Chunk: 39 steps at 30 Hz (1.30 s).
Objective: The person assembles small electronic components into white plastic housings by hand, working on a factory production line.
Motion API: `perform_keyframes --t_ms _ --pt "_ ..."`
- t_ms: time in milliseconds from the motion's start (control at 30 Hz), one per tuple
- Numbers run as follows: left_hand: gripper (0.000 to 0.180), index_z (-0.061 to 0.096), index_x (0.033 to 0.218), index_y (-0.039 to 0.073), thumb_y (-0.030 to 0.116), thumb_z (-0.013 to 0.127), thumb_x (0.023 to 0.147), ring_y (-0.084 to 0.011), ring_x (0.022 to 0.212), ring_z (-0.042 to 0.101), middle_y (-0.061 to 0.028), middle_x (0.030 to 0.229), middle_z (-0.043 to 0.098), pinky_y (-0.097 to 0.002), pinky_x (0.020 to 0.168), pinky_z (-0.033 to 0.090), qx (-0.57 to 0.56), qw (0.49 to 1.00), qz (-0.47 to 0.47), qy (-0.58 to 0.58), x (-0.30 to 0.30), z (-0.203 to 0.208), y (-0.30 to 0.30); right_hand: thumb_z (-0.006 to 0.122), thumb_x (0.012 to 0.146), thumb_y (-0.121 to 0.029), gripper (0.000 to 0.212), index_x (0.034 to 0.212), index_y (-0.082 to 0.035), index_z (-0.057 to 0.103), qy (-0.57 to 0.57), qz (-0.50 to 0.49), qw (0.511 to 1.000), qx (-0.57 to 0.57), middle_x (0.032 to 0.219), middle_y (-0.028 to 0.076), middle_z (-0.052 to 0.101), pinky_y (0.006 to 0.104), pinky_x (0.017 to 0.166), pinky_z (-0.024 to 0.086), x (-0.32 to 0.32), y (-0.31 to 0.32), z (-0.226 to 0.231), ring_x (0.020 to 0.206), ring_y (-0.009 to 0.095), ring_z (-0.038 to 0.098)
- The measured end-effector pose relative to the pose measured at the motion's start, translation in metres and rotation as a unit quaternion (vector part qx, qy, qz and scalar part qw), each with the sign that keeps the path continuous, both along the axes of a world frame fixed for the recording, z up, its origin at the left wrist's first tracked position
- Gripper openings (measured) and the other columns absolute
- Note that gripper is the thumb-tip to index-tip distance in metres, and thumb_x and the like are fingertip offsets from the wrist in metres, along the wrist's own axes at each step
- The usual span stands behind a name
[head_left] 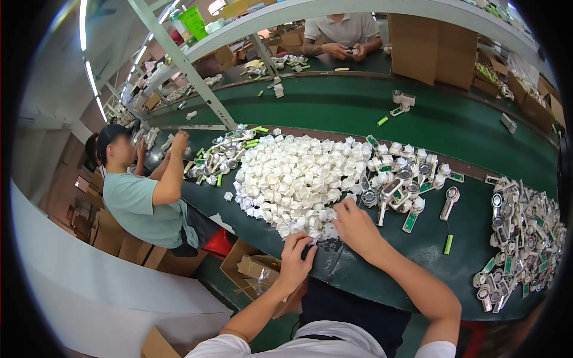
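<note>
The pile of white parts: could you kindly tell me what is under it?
The dark green workbench shows beside the pile of white parts, which appears to rest on it. The surface directly beneath and the heap's lower layers are covered, so I cannot see those.

Small white faceted plastic caps (298, 179) lay heaped in a broad, loose mound on the dark green worktable (468, 238), tilted every which way and overlapping one another. The mound narrowed toward the worktable's near edge, and one stray cap (228, 196) sat just beside its left side.
</note>
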<state>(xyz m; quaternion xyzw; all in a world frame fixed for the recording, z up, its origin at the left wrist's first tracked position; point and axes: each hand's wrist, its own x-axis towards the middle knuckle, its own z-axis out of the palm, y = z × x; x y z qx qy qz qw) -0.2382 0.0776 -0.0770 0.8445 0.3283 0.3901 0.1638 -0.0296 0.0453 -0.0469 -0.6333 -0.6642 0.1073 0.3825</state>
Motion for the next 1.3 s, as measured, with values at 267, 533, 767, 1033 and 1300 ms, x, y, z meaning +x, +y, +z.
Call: perform_keyframes --t_ms 267,533,767,1033,1300 --pt "0.020 0.065 0.090 -0.002 -0.001 0.076 0.074 -0.0309 0.082 0.062 -0.0142 0.095 0.062 -0.0361 0.072 0.051 -0.005 0.998 -0.061 -0.017 0.043 0.026 -0.010 0.070 0.079 -0.007 0.024 0.101 -0.001 0.063 -0.007 -0.013 0.999 -0.034 0.104 0.012 0.053 0.0416 0.077 0.051 0.021 -0.113 -0.003 0.087 0.030 0.060" --pt "0.027 0.062 0.108 -0.003 0.010 0.070 0.085 -0.0282 0.069 0.065 -0.0166 0.093 0.064 -0.0371 0.063 0.053 -0.108 0.944 -0.312 0.000 0.215 0.072 -0.055 0.068 0.078 -0.009 0.027 0.104 -0.002 0.063 -0.073 -0.062 0.994 0.060 0.104 0.013 0.055 0.0386 0.085 0.050 0.021 -0.160 -0.013 0.096 0.029 0.056" --pt "0.026 0.055 0.101 -0.006 0.008 0.068 0.082 -0.0373 0.085 0.067 -0.0247 0.097 0.064 -0.0461 0.071 0.056 0.044 0.941 -0.267 0.203 0.358 0.041 -0.068 0.060 0.085 -0.006 0.025 0.109 0.000 0.062 -0.043 -0.022 0.998 -0.032 0.096 0.017 0.056 0.0411 0.075 0.055 0.024 -0.167 -0.009 0.086 0.033 0.062" --pt "0.040 0.049 0.121 -0.004 -0.003 0.066 0.085 -0.0258 0.093 0.066 -0.0147 0.106 0.062 -0.0345 0.077 0.057 -0.309 0.865 -0.396 -0.001 0.342 0.024 -0.050 0.071 0.079 0.004 0.031 0.109 0.002 0.064 0.216 -0.242 0.941 0.095 0.110 0.014 0.059 0.0270 0.073 0.056 0.087 -0.239 0.051 0.087 0.020 0.067" --pt "0.029 0.049 0.122 0.002 0.005 0.057 0.095 -0.0192 0.099 0.061 -0.0105 0.114 0.059 -0.0375 0.079 0.057 -0.700 0.582 -0.392 -0.135 0.269 0.089 -0.085 0.073 0.076 0.009 0.035 0.110 0.003 0.065 0.183 -0.362 0.881 0.245 0.104 0.011 0.061 0.0253 0.073 0.056 0.109 -0.228 0.059 0.085 0.016 0.066"
